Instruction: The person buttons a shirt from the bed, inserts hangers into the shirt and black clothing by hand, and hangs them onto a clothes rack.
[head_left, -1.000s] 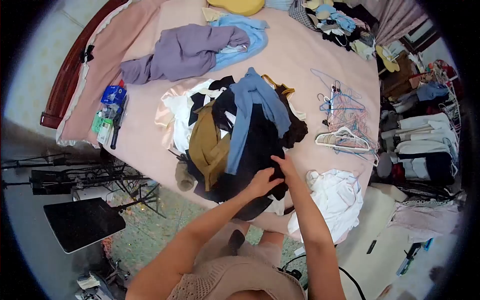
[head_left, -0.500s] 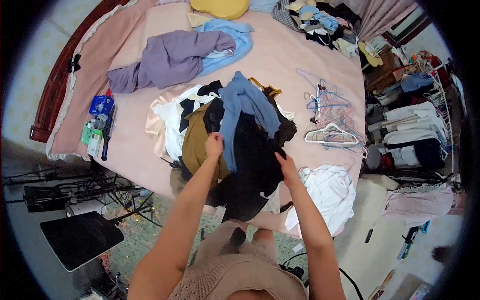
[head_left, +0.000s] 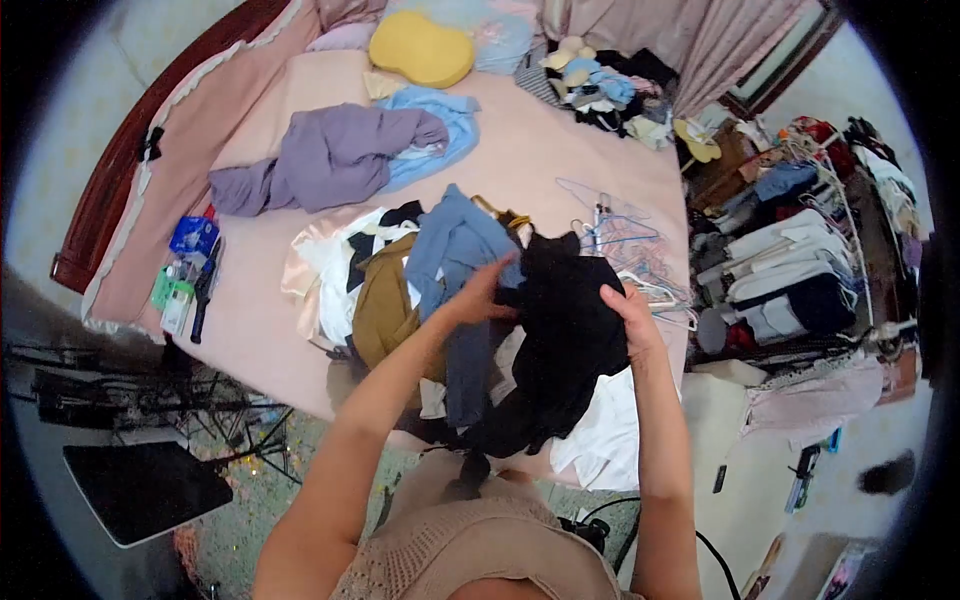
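A black garment (head_left: 570, 320) hangs between my hands over the front of the clothes pile. My right hand (head_left: 635, 315) pinches its right edge, thumb on top. My left hand (head_left: 482, 297) is at its left side, fingers stretched and apart, over a blue long-sleeved garment (head_left: 450, 245). An olive-brown garment (head_left: 385, 315) lies left of the blue one, beside white clothes (head_left: 325, 295). Under the black garment's right side, a white garment (head_left: 605, 435) spreads over the bed edge.
Tangled hangers (head_left: 625, 235) lie on the bed at right. A purple garment (head_left: 335, 160), a yellow cushion (head_left: 420, 48) and a heap of small clothes (head_left: 610, 85) are farther back. A black panel on a stand (head_left: 145, 490) is at lower left. Clothes hang on a rack (head_left: 850, 230) at right.
The black garment has been lifted and shifted right off the pile, uncovering more of the blue garment. Both hands moved right; my left hand's fingers have opened. The camera view has shifted.
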